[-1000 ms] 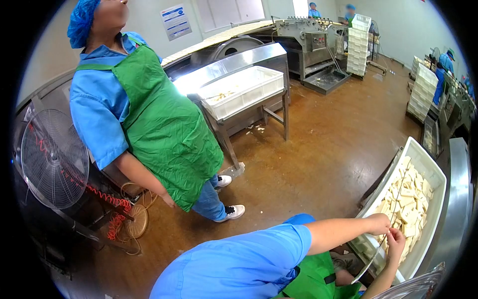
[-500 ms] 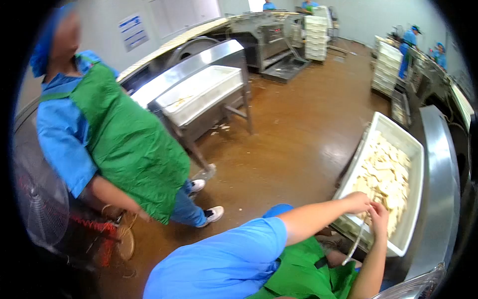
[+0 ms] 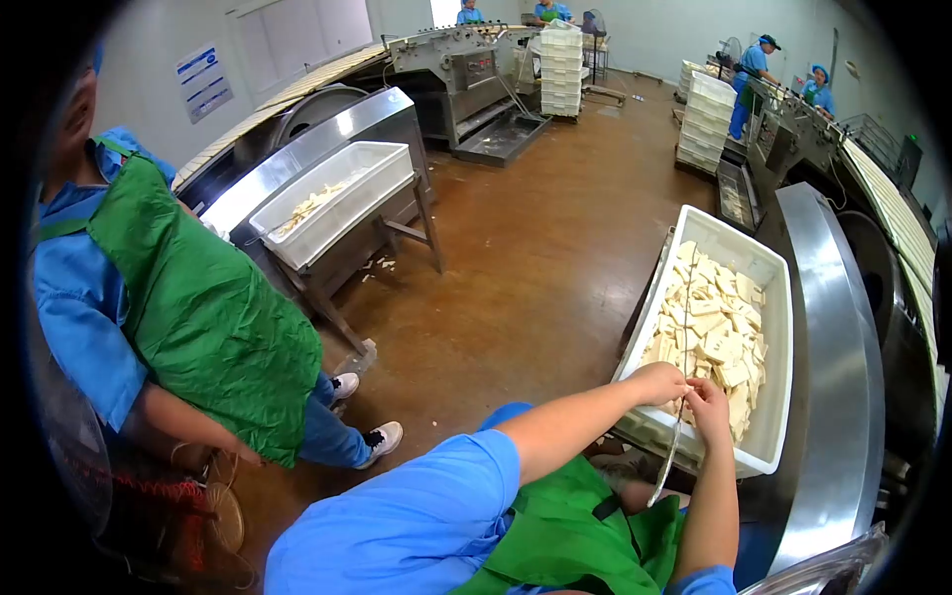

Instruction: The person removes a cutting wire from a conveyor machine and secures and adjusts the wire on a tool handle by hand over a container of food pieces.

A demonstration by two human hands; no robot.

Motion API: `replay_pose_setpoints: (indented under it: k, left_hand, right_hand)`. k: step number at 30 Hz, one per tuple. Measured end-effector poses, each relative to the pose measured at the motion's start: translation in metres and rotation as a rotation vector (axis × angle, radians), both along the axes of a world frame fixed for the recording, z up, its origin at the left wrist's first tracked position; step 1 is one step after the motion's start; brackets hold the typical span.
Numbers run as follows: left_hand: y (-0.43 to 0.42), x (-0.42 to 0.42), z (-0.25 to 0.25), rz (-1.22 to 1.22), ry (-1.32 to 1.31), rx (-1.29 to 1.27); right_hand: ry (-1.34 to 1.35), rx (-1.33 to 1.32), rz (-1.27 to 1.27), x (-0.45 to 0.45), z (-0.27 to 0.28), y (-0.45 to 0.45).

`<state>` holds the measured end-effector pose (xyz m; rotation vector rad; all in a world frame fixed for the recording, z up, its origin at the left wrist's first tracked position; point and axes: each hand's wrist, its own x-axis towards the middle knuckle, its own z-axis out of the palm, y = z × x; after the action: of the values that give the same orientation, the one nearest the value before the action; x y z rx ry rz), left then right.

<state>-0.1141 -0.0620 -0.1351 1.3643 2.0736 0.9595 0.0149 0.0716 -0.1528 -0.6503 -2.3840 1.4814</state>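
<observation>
My left hand and my right hand meet over the near edge of a white bin. Both are closed, fingertips pinched on a thin cord. One length of it stretches over the pale flat pieces heaped in the bin. Below the hands a whitish strip hangs down outside the bin; how it joins the cord is too small to tell.
At the left stands a co-worker in a green apron. Another white bin rests on a metal stand. Stacked crates, a curved metal guard and conveyor machines are around; more people work farther back.
The view has turned right, so the co-worker and bins appear farther left. Both hands remain together on the cord above the bin's near edge.
</observation>
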Motion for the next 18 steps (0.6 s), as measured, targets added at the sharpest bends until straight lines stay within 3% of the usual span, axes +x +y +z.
replay_pose_setpoints:
  k: [5,9,12,13,14,16,18]
  left_hand:
    - [0.002,-0.002,-0.005,-0.04,-0.006,0.014]
    - [0.007,-0.008,-0.027,-0.024,-0.208,0.044]
    - [-0.003,0.005,-0.009,-0.022,-0.396,0.138]
    - [0.0,0.002,-0.007,0.012,-0.271,0.031]
    - [0.009,-0.007,-0.021,0.035,-0.087,-0.04]
    - [0.011,-0.007,-0.025,0.039,-0.049,0.001]
    - [0.01,-0.011,-0.029,0.054,-0.196,0.019]
  right_hand:
    - [0.017,0.076,-0.045,-0.002,-0.008,0.005]
    - [0.007,0.174,-0.026,-0.003,-0.008,0.002]
    - [-0.002,0.157,-0.044,-0.001,-0.009,0.0]
    - [-0.024,0.081,-0.097,0.005,0.013,-0.013]
    - [-0.062,0.173,-0.111,0.001,0.0,-0.005]
    - [-0.044,0.194,-0.139,0.0,-0.003,-0.001]
    - [-0.053,0.216,-0.135,0.001,0.004,-0.004]
